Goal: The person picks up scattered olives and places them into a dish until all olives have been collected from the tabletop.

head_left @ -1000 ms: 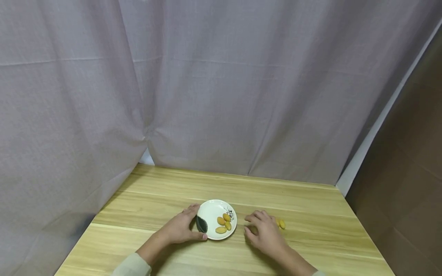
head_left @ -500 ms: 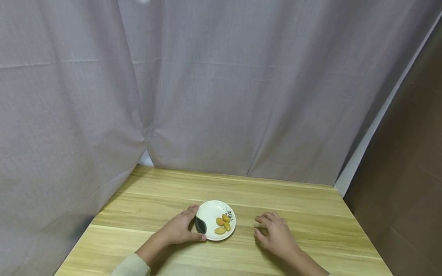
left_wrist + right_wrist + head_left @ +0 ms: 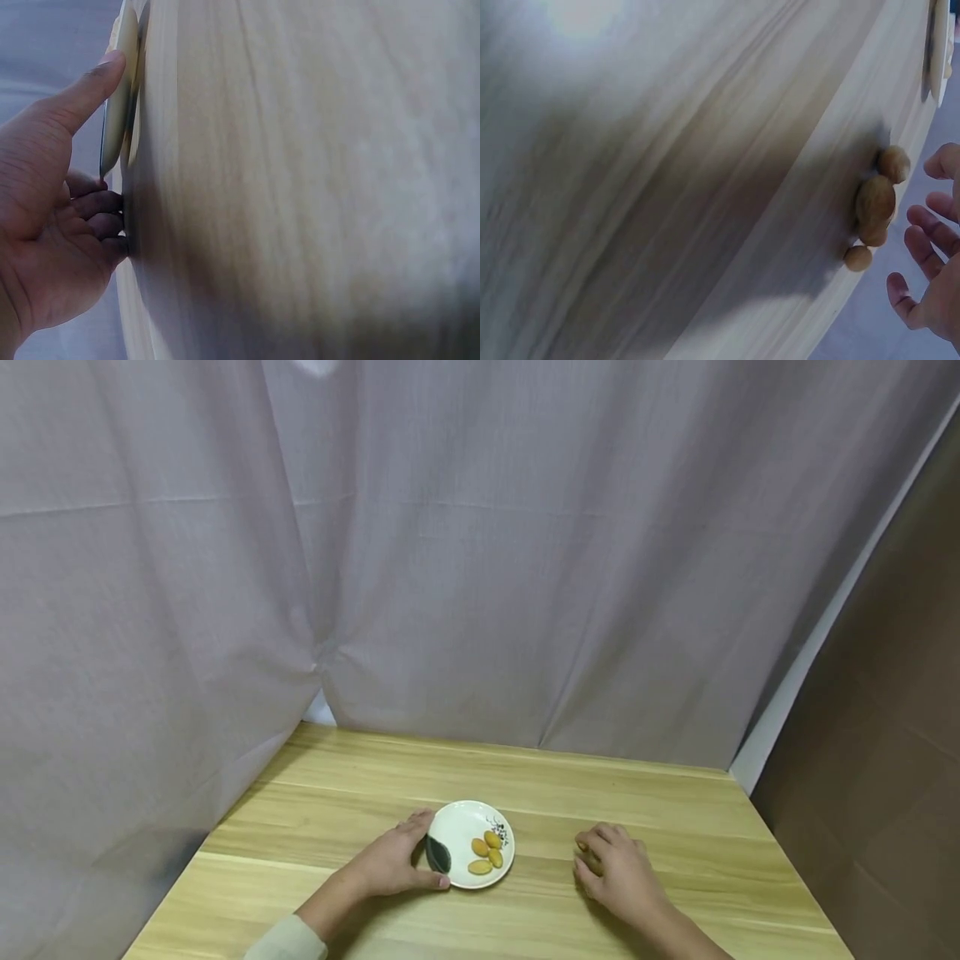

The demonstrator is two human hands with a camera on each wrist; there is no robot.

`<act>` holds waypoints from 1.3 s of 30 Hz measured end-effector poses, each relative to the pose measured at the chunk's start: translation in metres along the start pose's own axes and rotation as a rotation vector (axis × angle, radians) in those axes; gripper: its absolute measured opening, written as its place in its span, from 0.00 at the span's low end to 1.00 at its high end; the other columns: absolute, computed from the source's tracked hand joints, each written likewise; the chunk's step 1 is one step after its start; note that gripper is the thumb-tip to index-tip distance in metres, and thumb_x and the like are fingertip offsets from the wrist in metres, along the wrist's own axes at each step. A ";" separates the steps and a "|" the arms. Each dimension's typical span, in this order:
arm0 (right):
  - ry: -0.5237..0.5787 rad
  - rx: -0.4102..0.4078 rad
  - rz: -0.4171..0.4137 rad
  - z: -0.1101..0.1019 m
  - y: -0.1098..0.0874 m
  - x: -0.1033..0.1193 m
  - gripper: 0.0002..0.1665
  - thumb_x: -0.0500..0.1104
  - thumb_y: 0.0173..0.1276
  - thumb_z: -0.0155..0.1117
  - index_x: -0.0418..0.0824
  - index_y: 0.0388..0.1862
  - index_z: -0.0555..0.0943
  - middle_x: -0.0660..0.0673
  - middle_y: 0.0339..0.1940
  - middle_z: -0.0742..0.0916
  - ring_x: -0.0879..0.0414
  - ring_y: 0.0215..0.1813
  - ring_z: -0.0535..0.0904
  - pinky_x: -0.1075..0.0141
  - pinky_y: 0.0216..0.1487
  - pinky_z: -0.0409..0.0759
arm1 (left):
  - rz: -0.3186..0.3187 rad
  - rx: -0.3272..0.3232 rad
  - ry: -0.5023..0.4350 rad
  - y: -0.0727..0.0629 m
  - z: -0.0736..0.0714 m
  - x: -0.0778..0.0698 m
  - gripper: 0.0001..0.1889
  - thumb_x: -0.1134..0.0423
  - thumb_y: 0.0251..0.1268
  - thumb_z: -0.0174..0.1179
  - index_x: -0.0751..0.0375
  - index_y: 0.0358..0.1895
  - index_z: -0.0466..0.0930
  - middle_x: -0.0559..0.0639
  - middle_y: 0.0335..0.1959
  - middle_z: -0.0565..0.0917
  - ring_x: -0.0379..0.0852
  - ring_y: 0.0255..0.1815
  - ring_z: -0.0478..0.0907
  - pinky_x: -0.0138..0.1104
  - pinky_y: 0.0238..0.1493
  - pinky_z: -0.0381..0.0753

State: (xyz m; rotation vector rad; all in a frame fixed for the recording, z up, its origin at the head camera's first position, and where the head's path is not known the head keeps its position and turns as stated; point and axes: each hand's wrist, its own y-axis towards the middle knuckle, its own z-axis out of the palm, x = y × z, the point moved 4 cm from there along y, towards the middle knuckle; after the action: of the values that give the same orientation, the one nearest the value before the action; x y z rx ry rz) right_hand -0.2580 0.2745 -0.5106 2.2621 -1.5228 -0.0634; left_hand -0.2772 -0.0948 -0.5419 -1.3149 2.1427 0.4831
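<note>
A small round white plate [image 3: 459, 827] with a dark leaf-shaped patch and a black floral print stands on the table. Several small oval yellow-orange fruits [image 3: 480, 846], kumquat-like, lie on its right half. My left hand [image 3: 390, 864] holds the plate's left rim; in the left wrist view the thumb [image 3: 97, 82] lies along the edge. My right hand [image 3: 618, 868] hovers right of the plate over several loose fruits [image 3: 875, 201] grouped on the table. Its fingers [image 3: 930, 251] are spread, loosely bent and apart from them in the right wrist view. From the head, that hand mostly hides these fruits.
The wooden table [image 3: 420, 764] extends behind and around the plate. Grey curtains [image 3: 450, 568] hang along its back and left side. A brown panel [image 3: 885, 735] stands along the right side.
My right hand has shifted right, away from the plate, and is now over the loose fruits, which showed beyond it a second ago. My left hand and the plate keep their places.
</note>
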 end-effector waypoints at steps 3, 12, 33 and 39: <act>-0.012 -0.013 -0.003 0.000 0.002 -0.004 0.17 0.41 0.64 0.86 0.44 0.51 0.91 0.49 0.45 0.90 0.54 0.48 0.82 0.45 0.46 0.88 | 0.000 -0.004 -0.002 0.000 -0.002 0.000 0.66 0.33 0.58 0.80 0.73 0.87 0.56 0.70 0.89 0.60 0.72 0.90 0.58 0.66 0.89 0.59; -0.054 -0.004 -0.001 0.005 0.005 -0.014 0.19 0.42 0.65 0.85 0.43 0.53 0.91 0.48 0.46 0.90 0.54 0.46 0.82 0.48 0.44 0.87 | 0.000 -0.007 0.008 0.000 -0.003 -0.002 0.66 0.33 0.58 0.80 0.73 0.87 0.56 0.70 0.89 0.60 0.72 0.90 0.58 0.66 0.89 0.60; -0.120 0.020 0.050 0.012 0.015 -0.014 0.14 0.43 0.68 0.83 0.45 0.50 0.90 0.47 0.46 0.89 0.51 0.45 0.80 0.49 0.41 0.83 | -0.001 -0.008 0.010 -0.001 0.000 -0.002 0.67 0.31 0.58 0.79 0.73 0.87 0.56 0.68 0.90 0.60 0.70 0.91 0.58 0.65 0.89 0.59; -0.118 0.001 0.066 0.012 0.016 -0.014 0.12 0.40 0.66 0.83 0.45 0.47 0.90 0.48 0.43 0.88 0.51 0.44 0.79 0.48 0.42 0.82 | 0.001 -0.012 0.006 -0.001 0.000 -0.003 0.67 0.31 0.58 0.79 0.72 0.87 0.56 0.69 0.89 0.61 0.70 0.90 0.59 0.66 0.89 0.60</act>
State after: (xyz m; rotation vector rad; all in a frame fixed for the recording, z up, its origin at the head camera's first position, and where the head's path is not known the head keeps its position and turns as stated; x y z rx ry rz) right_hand -0.2806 0.2787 -0.5187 2.2423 -1.6566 -0.1807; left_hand -0.2752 -0.0935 -0.5402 -1.3237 2.1486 0.4936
